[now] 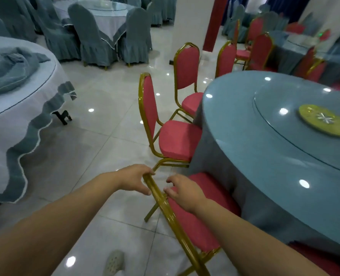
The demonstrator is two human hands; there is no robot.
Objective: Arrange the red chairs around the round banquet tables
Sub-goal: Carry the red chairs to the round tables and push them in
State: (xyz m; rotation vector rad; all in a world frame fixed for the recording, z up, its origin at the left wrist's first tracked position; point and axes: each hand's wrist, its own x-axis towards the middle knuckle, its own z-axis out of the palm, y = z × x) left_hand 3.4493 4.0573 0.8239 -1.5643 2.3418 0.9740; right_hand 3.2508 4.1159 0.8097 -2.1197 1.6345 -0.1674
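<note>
A red chair (pixel 197 220) with a gold frame stands right below me, its seat pushed under the edge of the round blue banquet table (pixel 244 140). My left hand (pixel 134 179) grips the top rail of its back. My right hand (pixel 182 193) rests on the same rail a little nearer to me, fingers curled over it. A second red chair (pixel 173 140) stands further along the table's edge. Beyond it a third red chair (pixel 187 68) also faces the table.
A white-and-blue draped round table (pixel 16 120) stands to the left across a tiled aisle. Blue-covered chairs (pixel 91 36) ring a table at the back. A white pillar (pixel 193 18) rises behind the chairs. More red chairs (pixel 262 50) surround a far right table. A gold plate (pixel 324 120) sits on the glass turntable.
</note>
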